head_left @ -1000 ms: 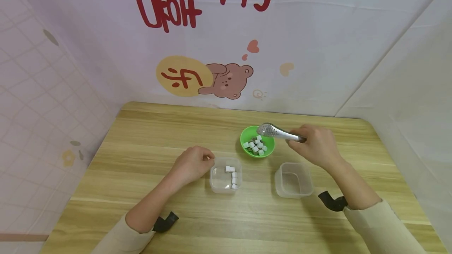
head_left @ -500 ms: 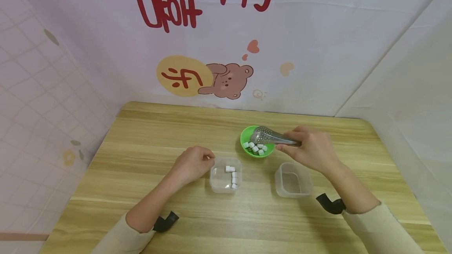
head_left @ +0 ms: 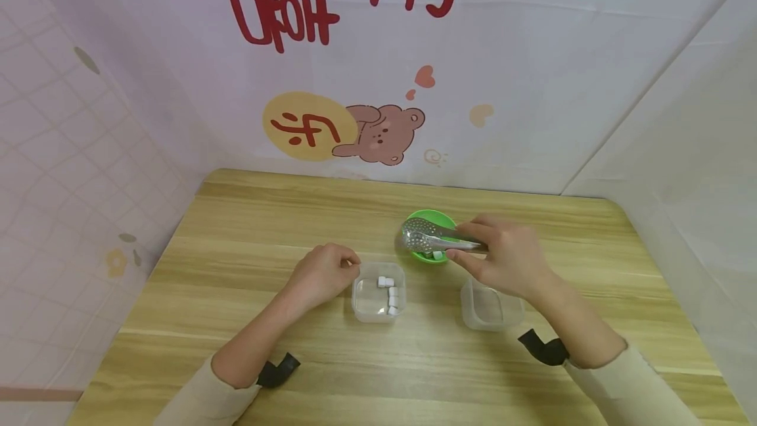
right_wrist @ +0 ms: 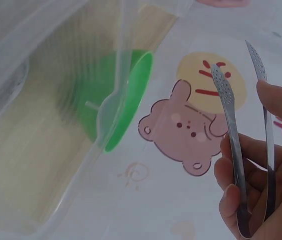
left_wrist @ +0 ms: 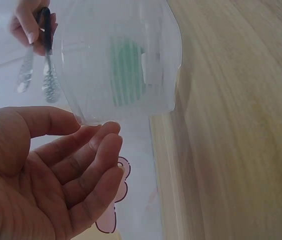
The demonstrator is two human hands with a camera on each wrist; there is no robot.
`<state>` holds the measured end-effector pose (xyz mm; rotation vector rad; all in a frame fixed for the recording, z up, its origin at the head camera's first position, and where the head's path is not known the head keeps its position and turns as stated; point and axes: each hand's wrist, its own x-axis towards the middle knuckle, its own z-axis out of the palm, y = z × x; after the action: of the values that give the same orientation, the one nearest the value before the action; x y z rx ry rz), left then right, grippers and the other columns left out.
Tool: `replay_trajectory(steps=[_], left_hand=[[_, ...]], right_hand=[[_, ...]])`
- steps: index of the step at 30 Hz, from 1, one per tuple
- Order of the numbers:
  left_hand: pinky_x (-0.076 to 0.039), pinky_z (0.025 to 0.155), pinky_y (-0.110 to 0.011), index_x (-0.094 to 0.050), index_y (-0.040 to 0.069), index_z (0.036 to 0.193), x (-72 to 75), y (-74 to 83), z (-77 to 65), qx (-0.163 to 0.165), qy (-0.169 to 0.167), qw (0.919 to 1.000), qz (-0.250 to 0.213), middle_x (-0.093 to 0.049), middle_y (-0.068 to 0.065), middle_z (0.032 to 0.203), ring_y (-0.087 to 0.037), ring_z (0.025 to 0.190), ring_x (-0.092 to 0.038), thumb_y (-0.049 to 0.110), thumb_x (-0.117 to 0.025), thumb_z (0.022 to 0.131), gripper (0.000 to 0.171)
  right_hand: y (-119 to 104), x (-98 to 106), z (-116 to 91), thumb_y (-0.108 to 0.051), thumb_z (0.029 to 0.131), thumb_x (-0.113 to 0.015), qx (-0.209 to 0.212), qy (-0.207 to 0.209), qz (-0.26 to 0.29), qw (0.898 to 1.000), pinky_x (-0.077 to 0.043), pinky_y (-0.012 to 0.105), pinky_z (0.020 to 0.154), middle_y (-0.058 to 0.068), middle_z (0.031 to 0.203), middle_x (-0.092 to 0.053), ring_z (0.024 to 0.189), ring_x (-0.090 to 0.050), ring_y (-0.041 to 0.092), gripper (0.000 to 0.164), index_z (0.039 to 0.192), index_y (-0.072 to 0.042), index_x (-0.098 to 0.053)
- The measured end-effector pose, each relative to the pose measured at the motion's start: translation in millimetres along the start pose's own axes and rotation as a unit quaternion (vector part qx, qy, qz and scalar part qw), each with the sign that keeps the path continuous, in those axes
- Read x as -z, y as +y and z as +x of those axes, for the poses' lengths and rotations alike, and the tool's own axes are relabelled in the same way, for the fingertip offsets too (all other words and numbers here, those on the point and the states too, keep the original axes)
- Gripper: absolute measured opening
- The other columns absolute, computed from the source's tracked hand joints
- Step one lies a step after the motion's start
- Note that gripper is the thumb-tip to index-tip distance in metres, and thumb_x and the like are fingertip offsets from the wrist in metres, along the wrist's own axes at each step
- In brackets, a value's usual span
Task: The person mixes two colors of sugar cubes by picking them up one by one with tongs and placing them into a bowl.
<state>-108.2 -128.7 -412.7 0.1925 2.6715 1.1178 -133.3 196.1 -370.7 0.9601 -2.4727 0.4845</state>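
Note:
My right hand (head_left: 511, 256) grips metal tongs (head_left: 417, 240) with perforated ends, their two arms spread apart. The tongs' ends are above the green bowl (head_left: 437, 215), covering most of the small white cubes inside it. In the right wrist view, fingers and thumb lie on either arm of the tongs (right_wrist: 228, 97). My left hand (head_left: 319, 276) pinches the rim of the left clear plastic container (head_left: 376, 318) between thumb and fingertips. Several white cubes (head_left: 393, 294) lie along the far and right sides of that container.
A second clear plastic container (head_left: 489, 322) stands at the right, partly under my right hand. All stand on a wood-grain table (head_left: 284, 202). Behind it hangs a white cloth (head_left: 508, 58) with a printed bear; more cloth closes off both sides.
My right hand has moved left and slightly down, bringing the tongs from the bowl's upper right to over its left part. The tongs' arms have spread. My left hand stays put.

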Motion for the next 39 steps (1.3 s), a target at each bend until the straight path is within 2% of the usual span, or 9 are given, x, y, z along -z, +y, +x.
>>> replay_trajectory(steps=[9,18,22,26,32,36,39], left_hand=[[-0.044,0.055,-0.033,-0.080,0.007,0.110,0.1,0.3,1.1,-0.004,-0.003,1.0000,0.003,-0.071,0.000,0.087,-0.017,0.062,-0.056,0.015,-0.067,0.095,0.022],[-0.045,0.056,-0.034,-0.080,0.007,0.110,0.5,0.9,0.8,-0.004,-0.001,1.0000,0.004,-0.073,-0.002,0.093,-0.017,0.065,-0.056,0.014,-0.068,0.094,0.021],[-0.043,0.054,-0.032,-0.081,0.008,0.108,0.4,1.3,-0.1,-0.002,0.000,1.0000,0.000,-0.072,-0.002,0.092,-0.017,0.061,-0.055,0.014,-0.068,0.094,0.020],[-0.043,0.055,-0.033,-0.081,0.009,0.109,0.4,1.0,-0.9,0.000,-0.001,1.0000,-0.002,-0.074,-0.003,0.096,-0.016,0.059,-0.053,0.014,-0.068,0.095,0.020],[-0.044,0.057,-0.033,-0.081,0.009,0.109,0.7,0.3,-0.9,0.001,-0.003,1.0000,0.001,-0.075,-0.003,0.099,-0.016,0.064,-0.055,0.014,-0.067,0.095,0.020],[-0.045,0.059,-0.033,-0.081,0.010,0.109,1.3,0.5,-0.6,-0.002,-0.004,1.0000,0.005,-0.074,-0.002,0.096,-0.016,0.068,-0.057,0.014,-0.066,0.095,0.021],[-0.046,0.061,-0.033,-0.081,0.011,0.109,1.7,0.8,-0.7,-0.003,-0.003,1.0000,0.006,-0.074,-0.001,0.096,-0.016,0.069,-0.058,0.013,-0.066,0.095,0.021]], right_hand=[[-22,-2,4,-0.036,0.078,-0.086,0.032,-0.019,-0.003,0.999,-0.040,0.022,0.049,-0.005,0.085,-0.069,0.062,-0.057,0.004,0.033,0.098,-0.012,-0.080],[-41,-5,6,-0.036,0.081,-0.088,0.055,-0.079,-0.016,0.995,-0.043,0.023,0.051,-0.006,0.091,-0.070,0.065,-0.061,0.005,0.035,0.102,-0.011,-0.074],[-47,-9,6,-0.033,0.078,-0.092,0.081,-0.096,-0.036,0.991,-0.042,0.023,0.049,-0.008,0.082,-0.066,0.062,-0.056,0.005,0.035,0.098,-0.011,-0.074],[-56,-14,8,-0.035,0.075,-0.093,0.096,-0.118,-0.079,0.985,-0.038,0.024,0.046,-0.010,0.074,-0.058,0.055,-0.046,0.006,0.034,0.095,-0.014,-0.075],[-68,-23,11,-0.031,0.075,-0.092,0.140,-0.140,-0.130,0.971,-0.046,0.030,0.050,-0.006,0.074,-0.059,0.058,-0.053,0.012,0.030,0.082,-0.013,-0.068],[-77,-31,11,-0.018,0.077,-0.082,0.173,-0.128,-0.187,0.958,-0.042,0.029,0.046,-0.001,0.073,-0.061,0.056,-0.054,0.016,0.018,0.076,-0.009,-0.066],[-86,-37,9,-0.007,0.074,-0.071,0.177,-0.117,-0.223,0.951,-0.038,0.028,0.043,0.001,0.068,-0.057,0.053,-0.051,0.017,0.004,0.074,-0.007,-0.066]])
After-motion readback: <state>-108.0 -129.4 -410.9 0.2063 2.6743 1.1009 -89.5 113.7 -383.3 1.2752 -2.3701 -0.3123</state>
